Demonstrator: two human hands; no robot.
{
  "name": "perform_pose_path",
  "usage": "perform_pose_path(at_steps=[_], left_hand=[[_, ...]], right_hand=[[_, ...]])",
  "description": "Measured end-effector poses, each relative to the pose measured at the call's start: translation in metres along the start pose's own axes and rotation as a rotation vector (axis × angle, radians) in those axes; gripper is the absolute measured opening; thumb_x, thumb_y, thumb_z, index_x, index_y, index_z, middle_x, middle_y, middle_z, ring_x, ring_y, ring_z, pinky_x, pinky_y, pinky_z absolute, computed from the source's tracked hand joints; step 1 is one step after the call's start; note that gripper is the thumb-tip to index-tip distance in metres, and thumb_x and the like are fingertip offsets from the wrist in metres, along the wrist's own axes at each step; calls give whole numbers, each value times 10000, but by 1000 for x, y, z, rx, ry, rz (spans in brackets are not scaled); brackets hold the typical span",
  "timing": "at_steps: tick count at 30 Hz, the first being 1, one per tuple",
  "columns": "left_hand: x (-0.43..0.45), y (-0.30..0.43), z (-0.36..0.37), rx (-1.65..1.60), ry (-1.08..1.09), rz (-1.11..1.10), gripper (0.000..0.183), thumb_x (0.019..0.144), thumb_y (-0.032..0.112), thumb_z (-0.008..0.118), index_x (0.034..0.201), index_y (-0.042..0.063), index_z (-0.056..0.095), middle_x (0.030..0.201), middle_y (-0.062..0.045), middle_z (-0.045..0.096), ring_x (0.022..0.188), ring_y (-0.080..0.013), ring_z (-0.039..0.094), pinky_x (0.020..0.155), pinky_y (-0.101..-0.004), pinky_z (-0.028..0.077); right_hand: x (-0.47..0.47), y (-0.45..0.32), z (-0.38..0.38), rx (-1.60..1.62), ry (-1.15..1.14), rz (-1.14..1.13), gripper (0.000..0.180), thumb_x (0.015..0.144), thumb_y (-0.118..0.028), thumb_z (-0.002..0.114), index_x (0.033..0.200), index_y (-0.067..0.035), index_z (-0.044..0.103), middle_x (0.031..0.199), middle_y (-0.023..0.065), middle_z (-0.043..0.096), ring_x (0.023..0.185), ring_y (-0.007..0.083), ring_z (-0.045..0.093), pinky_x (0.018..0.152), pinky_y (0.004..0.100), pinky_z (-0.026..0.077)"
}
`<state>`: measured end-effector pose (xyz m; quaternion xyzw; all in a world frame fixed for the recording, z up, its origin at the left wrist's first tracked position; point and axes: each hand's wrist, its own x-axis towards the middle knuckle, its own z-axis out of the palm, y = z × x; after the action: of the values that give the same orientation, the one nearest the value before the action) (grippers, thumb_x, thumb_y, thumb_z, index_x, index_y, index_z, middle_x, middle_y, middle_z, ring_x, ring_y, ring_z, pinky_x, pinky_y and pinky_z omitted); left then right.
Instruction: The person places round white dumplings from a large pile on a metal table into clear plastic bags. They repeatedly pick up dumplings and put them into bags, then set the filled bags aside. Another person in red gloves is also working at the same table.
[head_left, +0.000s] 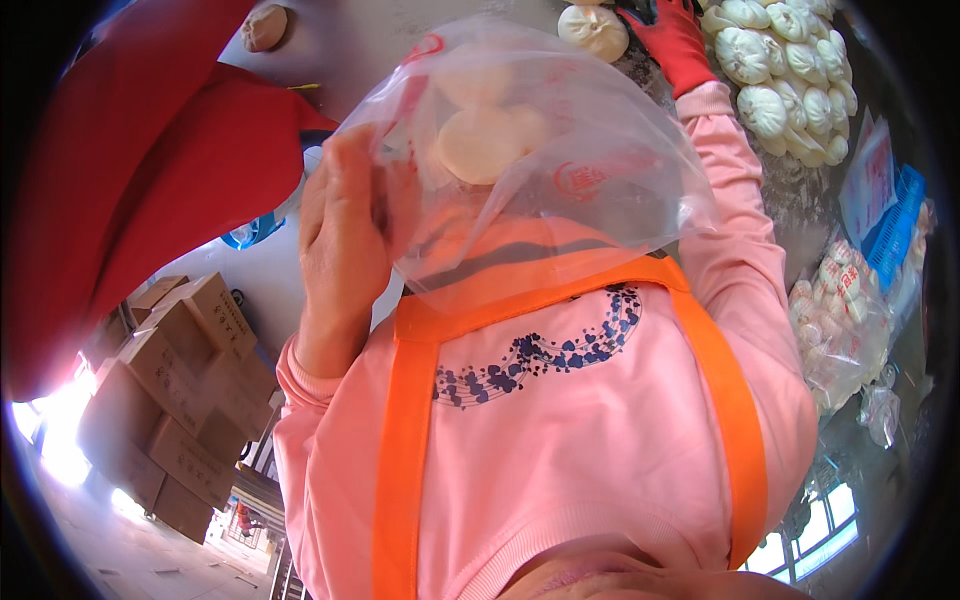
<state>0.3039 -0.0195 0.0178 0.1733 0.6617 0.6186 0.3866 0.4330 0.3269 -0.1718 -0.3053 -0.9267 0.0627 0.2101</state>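
My bare left hand (349, 225) holds a translucent plastic bag (637, 187) with red print by its left side; some of its fingers show blurred through the film. Several round pale buns (480, 146) show through the bag, and whether all of them lie inside it I cannot tell. My right hand (671, 41), in a red glove with black on the fingers, reaches forward to the table at the top edge. It is between a pleated bun (592, 32) and a dense group of white pleated buns (787, 67). Its fingertips are partly cut off.
Red cloth (172, 172), perhaps another person's garment, fills the upper left. A round bun (264, 28) lies on the table beyond it. Cardboard boxes (187, 375) are stacked at left. On the right are a bag of small round white items (840, 315) and a blue plastic basket (892, 225).
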Motion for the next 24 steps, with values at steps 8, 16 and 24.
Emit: perform_pose_path(at_steps=[8, 16, 24], left_hand=[[18, 6, -5, 50, -183, 29, 480, 1004, 421, 309, 1055, 3, 539, 525, 50, 382, 430, -27, 273, 421, -204, 197], [23, -4, -25, -97, -157, 1, 404, 1013, 315, 356, 1121, -10, 571, 568, 71, 423, 475, -5, 307, 438, -186, 203], [11, 1, -18, 20, -168, 19, 480, 1026, 330, 275, 1202, -54, 503, 515, 41, 410, 463, -26, 315, 456, -192, 215]], right_hand=[[-76, -28, -19, 609, 198, 206, 568, 801, -194, 712, 1291, -27, 476, 1263, 150, 537, 1181, 270, 504, 999, 351, 389], [-2, 2, -83, 398, -136, 600, 730, 731, -322, 754, 1312, -11, 437, 1263, 215, 504, 1194, 313, 475, 1005, 373, 380], [48, 80, 34, -191, 11, 160, 755, 671, -426, 747, 1267, -46, 482, 1268, 241, 501, 1095, 376, 531, 892, 445, 447]])
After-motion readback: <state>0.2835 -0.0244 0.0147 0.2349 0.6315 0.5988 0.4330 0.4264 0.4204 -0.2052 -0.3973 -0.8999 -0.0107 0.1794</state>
